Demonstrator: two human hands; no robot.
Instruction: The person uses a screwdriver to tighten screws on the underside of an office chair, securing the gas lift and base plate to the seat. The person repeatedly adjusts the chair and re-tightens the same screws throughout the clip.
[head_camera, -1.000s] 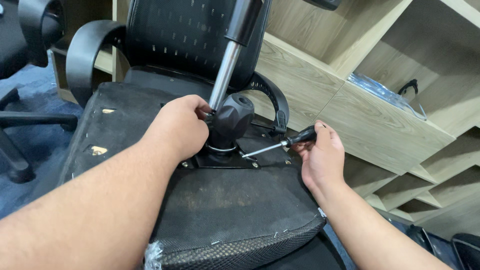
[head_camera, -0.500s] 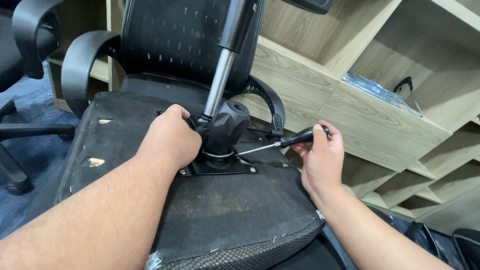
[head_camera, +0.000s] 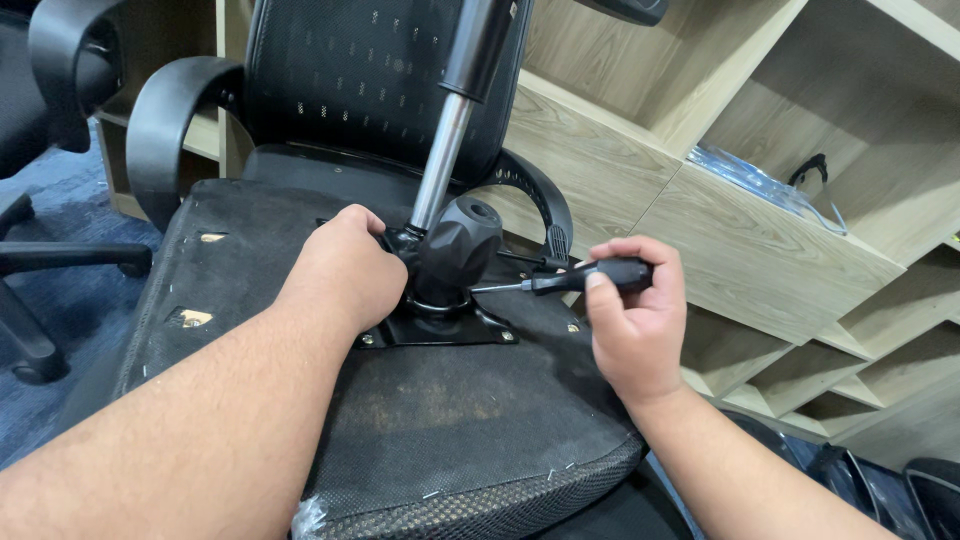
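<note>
An overturned black office chair lies before me, its seat underside (head_camera: 440, 430) facing up. A black mechanism housing (head_camera: 457, 245) sits on a metal plate (head_camera: 440, 332) bolted to the seat, and a silver gas cylinder (head_camera: 443, 160) rises from it. My left hand (head_camera: 345, 265) grips the mechanism's left side. My right hand (head_camera: 635, 325) holds a black-handled screwdriver (head_camera: 575, 277), its shaft pointing left with the tip at the housing's base.
Light wooden shelving (head_camera: 760, 230) stands to the right, with a clear plastic bag (head_camera: 760, 180) on one shelf. The chair's armrests (head_camera: 160, 120) curve up at left and behind the mechanism. Another chair's base (head_camera: 40, 300) rests on blue carpet at far left.
My right hand has raised the screwdriver and brought its tip in against the mechanism housing. My left hand stays on the mechanism. The view has shifted slightly.
</note>
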